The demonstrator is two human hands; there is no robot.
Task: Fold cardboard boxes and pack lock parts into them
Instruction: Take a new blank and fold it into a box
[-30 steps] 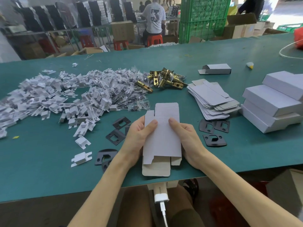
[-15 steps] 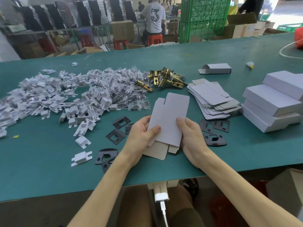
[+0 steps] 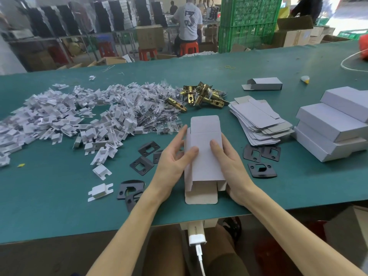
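Since the box [image 3: 205, 160] is only thin white card popped halfway into a sleeve, I'd guess it weighs next to nothing and dents if you squeeze the middle. The creased long edges look like the place to hold it. It's down at the near edge of the table [image 3: 59, 206], can't tell if it's actually touching, lying lengthwise away from the person. The brown flap [image 3: 201, 196] hangs open at the near end.

The left hand [image 3: 171, 164] pinches the left side, with the thumb on the top face and the index finger lying straight along the edge. The right hand [image 3: 233, 168] has its thumb on top too. The rest of its fingers are under the card, so no idea how far they curl.

Room's a bit tight. There are black plates [image 3: 260, 156] just beside the right hand and more by the left wrist. The blanks [image 3: 258, 124] are stacked further right, with latches [image 3: 201, 96] and a heap of inserts [image 3: 69, 120] beyond. The bare green along the near edge is probably the safest spot for folding.
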